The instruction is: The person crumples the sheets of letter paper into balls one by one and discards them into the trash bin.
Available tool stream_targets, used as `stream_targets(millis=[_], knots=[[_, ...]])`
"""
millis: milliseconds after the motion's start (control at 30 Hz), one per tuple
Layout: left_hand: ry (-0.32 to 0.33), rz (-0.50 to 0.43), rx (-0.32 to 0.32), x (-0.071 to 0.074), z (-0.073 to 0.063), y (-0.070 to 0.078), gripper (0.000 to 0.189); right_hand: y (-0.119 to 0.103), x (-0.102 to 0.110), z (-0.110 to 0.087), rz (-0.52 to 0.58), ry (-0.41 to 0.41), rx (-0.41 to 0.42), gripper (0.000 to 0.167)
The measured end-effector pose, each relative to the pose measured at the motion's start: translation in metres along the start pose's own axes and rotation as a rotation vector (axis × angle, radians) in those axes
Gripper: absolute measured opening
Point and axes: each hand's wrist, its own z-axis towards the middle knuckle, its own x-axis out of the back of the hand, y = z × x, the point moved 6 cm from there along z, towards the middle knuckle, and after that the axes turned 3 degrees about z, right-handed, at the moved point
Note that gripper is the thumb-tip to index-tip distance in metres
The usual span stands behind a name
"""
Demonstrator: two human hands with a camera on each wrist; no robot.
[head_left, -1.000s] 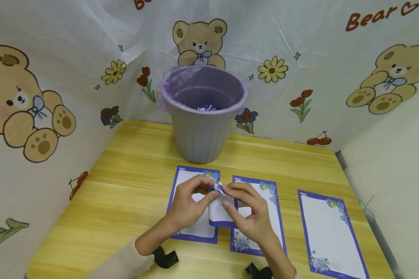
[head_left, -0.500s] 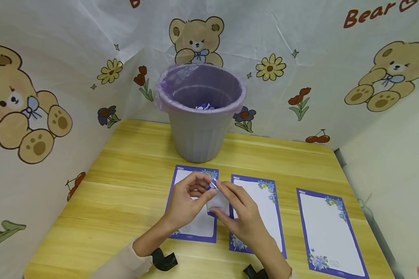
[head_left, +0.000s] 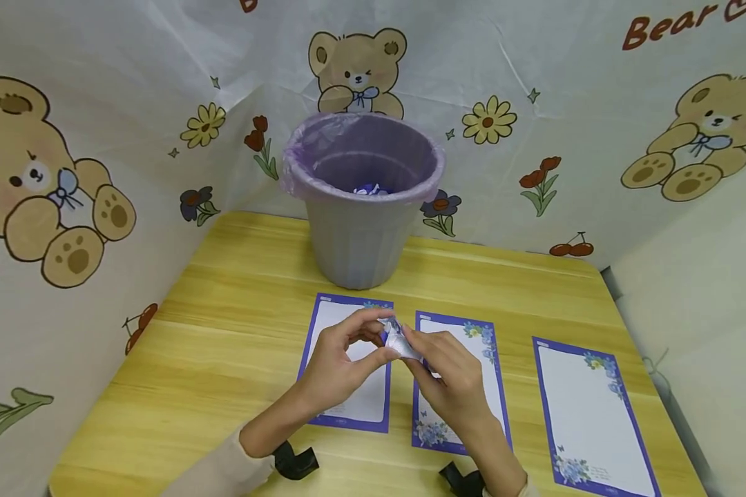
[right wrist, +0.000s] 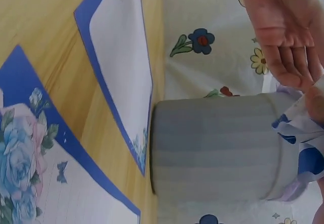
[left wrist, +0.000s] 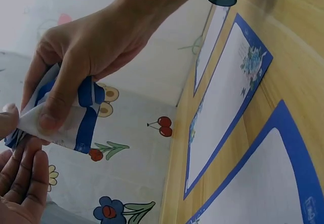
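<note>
Between my hands is a crumpled, folded sheet of letter paper [head_left: 401,344], white with blue-purple edging. My left hand [head_left: 338,360] pinches its left end between thumb and fingers. My right hand [head_left: 452,373] grips the other end, thumb below and fingers on top. In the left wrist view the letter paper [left wrist: 68,122] shows loose folds under the right hand's fingers, with a bunched tip at the left fingers. The right wrist view catches only part of the crumpled paper [right wrist: 304,133] at its right edge. Both hands are above the flat sheets, in front of the bin.
Flat bordered sheets lie on the wooden table [head_left: 224,345]: a left sheet [head_left: 354,407], a middle sheet [head_left: 460,414] and a right sheet [head_left: 590,407]. Behind them stands a grey bin [head_left: 357,241] with a purple liner and crumpled paper [head_left: 371,189] inside. Printed cloth hangs around the table.
The paper has been squeezed from a hanging folded flap into a smaller bundle. My right hand has closed in from the right, bending the flap upward; my left hand keeps its pinch.
</note>
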Motion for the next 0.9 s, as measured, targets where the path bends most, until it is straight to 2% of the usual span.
stream_targets(millis=[133,333,433,700,900], knots=[[-0.017,0.088,-0.056,0.001,0.000,0.002,0.058,0.003,0.005,-0.001,0.045,0.034,0.021,0.022],[0.032,0.222,-0.198,0.002,-0.001,0.006,0.057,0.004,0.006,-0.003,0.084,0.038,0.044,0.018],[0.039,0.244,-0.233,0.000,0.001,0.007,0.055,0.006,0.007,-0.004,0.106,0.048,0.049,0.017],[0.010,0.202,-0.273,-0.008,0.002,0.004,0.041,0.010,0.009,-0.013,0.123,0.072,0.033,0.018],[0.015,0.249,-0.356,-0.010,-0.002,0.005,0.033,0.007,0.007,-0.017,0.144,0.070,0.028,0.019]])
